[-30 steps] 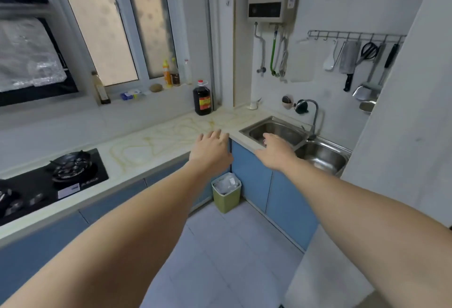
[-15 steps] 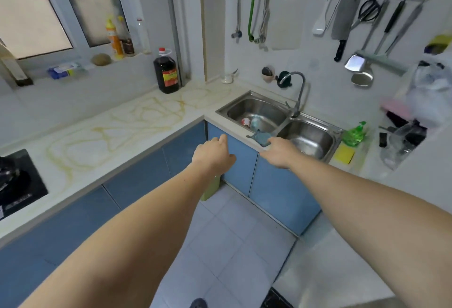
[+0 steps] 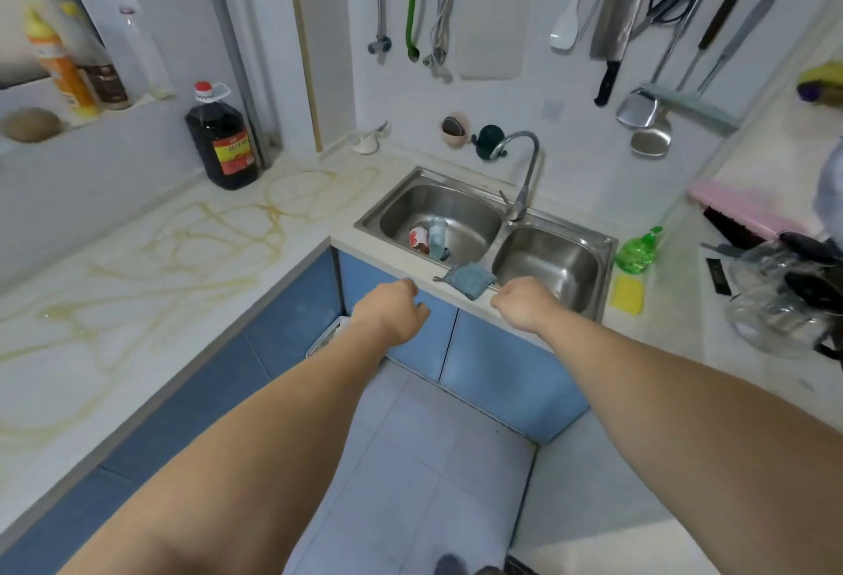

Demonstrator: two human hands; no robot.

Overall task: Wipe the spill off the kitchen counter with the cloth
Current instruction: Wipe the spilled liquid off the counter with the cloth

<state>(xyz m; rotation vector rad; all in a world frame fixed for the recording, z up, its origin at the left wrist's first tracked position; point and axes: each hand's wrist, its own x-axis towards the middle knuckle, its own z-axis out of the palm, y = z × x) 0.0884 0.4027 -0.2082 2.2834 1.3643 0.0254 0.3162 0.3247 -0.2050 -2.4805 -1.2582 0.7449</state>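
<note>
The spill [image 3: 205,246] is a tangle of yellow-brown streaks across the pale counter [image 3: 346,227], left of the sink. A blue cloth [image 3: 470,278] lies on the front rim of the double sink [image 3: 606,250], between the two basins. My right hand [image 3: 524,303] hovers just right of the cloth with loosely curled fingers, its fingertips a little short of the cloth's edge. My left hand [image 3: 392,309] hangs in front of the blue cabinet, left of the cloth, fingers loosely curled. Neither hand holds anything.
A dark bottle [image 3: 223,141] stands at the spill's far end. Cups [image 3: 429,239] lie in the left basin below the faucet [image 3: 524,173]. A green soap bottle [image 3: 636,250], a yellow sponge [image 3: 628,294] and a glass kettle [image 3: 784,296] sit right of the sink.
The view has swung from the counter towards the sink and come closer. Both hands have moved to the sink's front edge near the cloth, and their fingers have curled.
</note>
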